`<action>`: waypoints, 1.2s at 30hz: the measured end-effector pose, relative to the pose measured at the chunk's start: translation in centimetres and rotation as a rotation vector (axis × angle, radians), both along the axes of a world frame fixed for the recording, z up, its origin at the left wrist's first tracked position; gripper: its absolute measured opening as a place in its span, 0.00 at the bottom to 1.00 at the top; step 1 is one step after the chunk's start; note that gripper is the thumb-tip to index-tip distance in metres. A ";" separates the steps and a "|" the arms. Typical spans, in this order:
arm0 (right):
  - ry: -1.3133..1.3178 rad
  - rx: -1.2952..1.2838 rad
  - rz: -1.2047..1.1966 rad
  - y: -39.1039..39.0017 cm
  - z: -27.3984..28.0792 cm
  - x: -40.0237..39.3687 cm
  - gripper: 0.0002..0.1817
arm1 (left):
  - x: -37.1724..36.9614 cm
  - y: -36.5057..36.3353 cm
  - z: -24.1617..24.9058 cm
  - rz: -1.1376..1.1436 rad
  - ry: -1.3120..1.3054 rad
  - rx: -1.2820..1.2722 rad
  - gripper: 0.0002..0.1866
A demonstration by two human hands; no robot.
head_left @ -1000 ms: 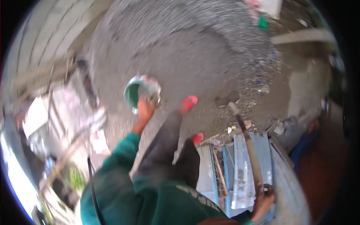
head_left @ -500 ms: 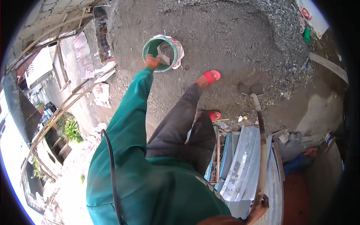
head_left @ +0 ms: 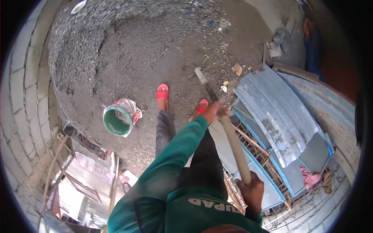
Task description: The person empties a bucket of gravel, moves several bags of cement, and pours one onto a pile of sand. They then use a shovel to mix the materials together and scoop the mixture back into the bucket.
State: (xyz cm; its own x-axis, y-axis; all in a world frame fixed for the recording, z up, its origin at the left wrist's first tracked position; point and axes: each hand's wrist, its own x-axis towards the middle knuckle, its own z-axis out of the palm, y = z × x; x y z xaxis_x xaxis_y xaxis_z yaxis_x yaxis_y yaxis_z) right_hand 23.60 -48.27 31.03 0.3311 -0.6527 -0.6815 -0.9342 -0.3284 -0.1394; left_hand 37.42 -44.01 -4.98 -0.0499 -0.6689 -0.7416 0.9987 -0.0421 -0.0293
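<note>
My right hand (head_left: 251, 191) is wrapped around the upper end of a long pale handle, which looks like that of a shovel (head_left: 237, 155). Farther down, my left hand (head_left: 213, 112) is at the same handle with its fingers around it, though they are blurred. The handle slants forward to a whitish lower part (head_left: 200, 74) at the ground; the blade blends into the grey gravel. Away to the left of both hands is a green bucket (head_left: 116, 121) with a white and red sack around its side, and its mouth shows a green inside.
A gravel heap (head_left: 77, 54) lies ahead and to the left. My feet in red slippers (head_left: 162, 92) stand on gritty ground. Corrugated metal sheets (head_left: 276, 116) lie close on the right over blue-edged panels. A block wall (head_left: 23, 108) stands at the left.
My left hand has left the green bucket's rim and come across to the shovel handle. My right hand still holds the handle. The view has turned, so the bucket appears lower and farther left.
</note>
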 end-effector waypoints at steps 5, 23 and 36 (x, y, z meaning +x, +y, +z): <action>-0.042 0.156 -0.013 -1.7 -1.7 -7.2 0.24 | -0.4 -2.5 -7.4 0.285 -0.033 0.247 0.15; 0.375 -0.109 -0.634 1.3 -8.9 -44.3 0.14 | -28.8 -18.5 -8.1 -0.338 0.393 0.370 0.11; 0.053 -0.083 -0.031 -26.1 -37.1 -10.1 0.16 | 17.0 -27.6 -25.0 0.058 -0.016 0.368 0.10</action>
State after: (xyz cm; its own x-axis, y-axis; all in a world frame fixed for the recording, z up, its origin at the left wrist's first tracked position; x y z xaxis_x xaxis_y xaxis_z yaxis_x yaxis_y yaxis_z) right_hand 13.47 -74.36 -6.11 0.2747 -0.7173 -0.6403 -0.9495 -0.3073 -0.0630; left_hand 54.42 -71.58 -29.97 -0.0061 -0.3588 -0.9334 0.9996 0.0246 -0.0160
